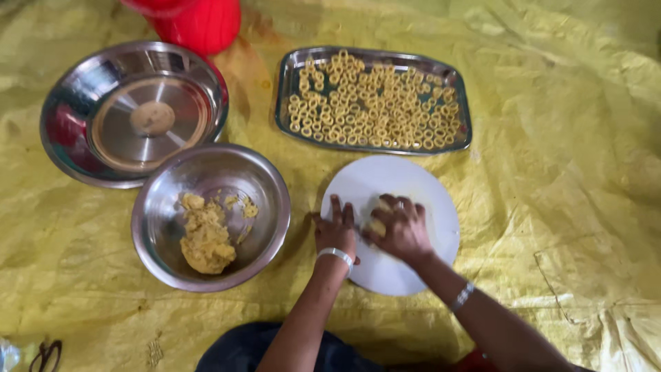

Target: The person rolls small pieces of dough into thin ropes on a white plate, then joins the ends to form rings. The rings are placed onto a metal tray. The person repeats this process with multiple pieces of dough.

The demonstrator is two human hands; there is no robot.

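Observation:
Both my hands rest on a round white board point(420, 186) in front of me. My left hand point(335, 229) lies flat at the board's left edge, fingers spread. My right hand point(401, 227) presses down on a small lump of yellow dough point(376, 226), which shows between the two hands and is mostly hidden. A steel bowl point(162, 207) to the left holds a larger mass of the same yellow dough point(204, 238). Behind the board, a rectangular steel tray point(286, 89) is filled with several small dough rings point(375, 103).
A wide steel plate point(69, 89) sits at the back left, partly under the bowl. A red plastic container point(200, 24) stands at the top edge. Everything lies on a wrinkled yellow sheet point(571, 172). My dark-clothed knee point(241, 351) shows at the bottom.

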